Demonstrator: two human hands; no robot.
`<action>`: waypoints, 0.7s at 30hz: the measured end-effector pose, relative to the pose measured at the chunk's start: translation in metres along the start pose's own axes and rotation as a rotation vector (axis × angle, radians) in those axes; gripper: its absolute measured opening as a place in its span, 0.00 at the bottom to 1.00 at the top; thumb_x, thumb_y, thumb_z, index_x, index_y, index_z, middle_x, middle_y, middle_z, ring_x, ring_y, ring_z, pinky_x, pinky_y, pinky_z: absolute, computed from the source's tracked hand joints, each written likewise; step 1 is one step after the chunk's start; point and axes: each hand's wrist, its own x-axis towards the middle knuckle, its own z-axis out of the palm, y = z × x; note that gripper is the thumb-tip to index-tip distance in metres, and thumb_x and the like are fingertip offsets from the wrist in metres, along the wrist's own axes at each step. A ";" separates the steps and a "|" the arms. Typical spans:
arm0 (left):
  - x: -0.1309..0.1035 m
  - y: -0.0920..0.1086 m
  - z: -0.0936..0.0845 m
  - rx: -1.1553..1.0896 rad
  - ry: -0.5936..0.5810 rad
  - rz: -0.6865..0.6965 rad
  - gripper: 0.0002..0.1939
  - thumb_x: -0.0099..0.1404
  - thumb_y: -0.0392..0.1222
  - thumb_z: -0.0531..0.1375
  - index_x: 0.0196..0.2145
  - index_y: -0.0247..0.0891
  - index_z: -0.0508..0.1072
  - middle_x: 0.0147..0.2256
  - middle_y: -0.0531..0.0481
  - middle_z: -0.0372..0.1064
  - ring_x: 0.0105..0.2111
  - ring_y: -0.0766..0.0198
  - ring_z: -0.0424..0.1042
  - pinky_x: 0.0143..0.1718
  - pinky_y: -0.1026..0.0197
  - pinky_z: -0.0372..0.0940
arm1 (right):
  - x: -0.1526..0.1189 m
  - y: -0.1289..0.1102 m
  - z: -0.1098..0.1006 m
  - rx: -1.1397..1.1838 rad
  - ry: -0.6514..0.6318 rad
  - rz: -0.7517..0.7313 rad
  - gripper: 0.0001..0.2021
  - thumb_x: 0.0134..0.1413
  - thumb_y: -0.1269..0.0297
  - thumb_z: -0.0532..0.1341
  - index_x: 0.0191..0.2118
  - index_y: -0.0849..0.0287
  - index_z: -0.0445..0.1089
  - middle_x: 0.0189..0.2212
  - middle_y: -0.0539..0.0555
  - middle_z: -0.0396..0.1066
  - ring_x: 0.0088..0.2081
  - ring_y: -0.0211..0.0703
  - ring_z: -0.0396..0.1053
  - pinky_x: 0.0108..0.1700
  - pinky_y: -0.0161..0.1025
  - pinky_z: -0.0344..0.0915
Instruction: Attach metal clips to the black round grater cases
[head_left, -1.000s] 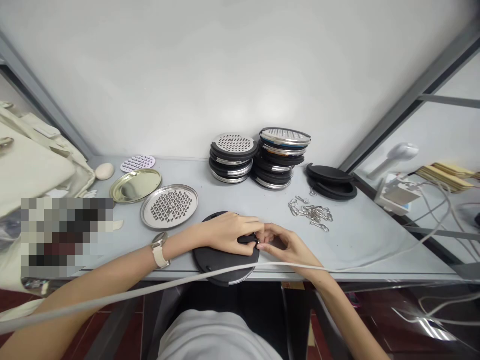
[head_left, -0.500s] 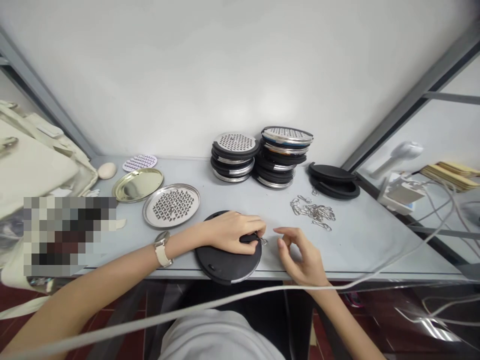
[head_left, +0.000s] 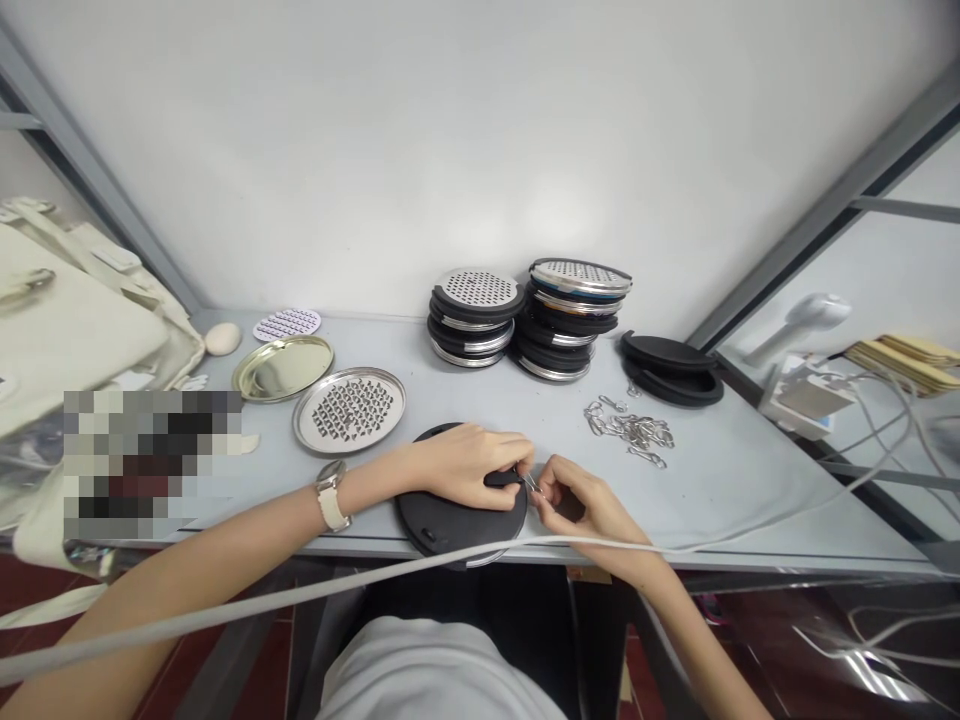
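A round black plastic holder [head_left: 461,525] lies at the table's front edge, a bit of silver rim showing under it. Over it rests my left hand [head_left: 466,464], fingers closed on its black tab. A small metal wire clip [head_left: 532,483] sticks out at the end of that tab. My right hand [head_left: 589,505] pinches the clip's free end between thumb and forefinger. To the left lie a round silver grater plate [head_left: 349,411], a shallow gold-coloured metal disc [head_left: 283,367] and a purple-and-white perforated disc [head_left: 287,324].
Two stacks of black-rimmed graters [head_left: 478,320] stand against the wall. Right of them lie several loose clips [head_left: 634,428] and empty black holders [head_left: 673,368]. A pale bag [head_left: 82,310] crowds the left end. A white cable [head_left: 360,585] crosses in front of me.
My right hand has moved left and its fingers have closed on the clip. My left hand stays on the black holder. The cable hangs slightly differently, and the view has shifted a little.
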 end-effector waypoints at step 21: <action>0.000 0.000 0.000 0.034 0.010 0.030 0.05 0.61 0.39 0.56 0.35 0.40 0.61 0.34 0.54 0.67 0.29 0.66 0.66 0.29 0.64 0.57 | 0.001 -0.002 -0.004 0.046 -0.022 0.043 0.08 0.63 0.62 0.55 0.33 0.57 0.65 0.27 0.49 0.62 0.29 0.39 0.60 0.32 0.35 0.59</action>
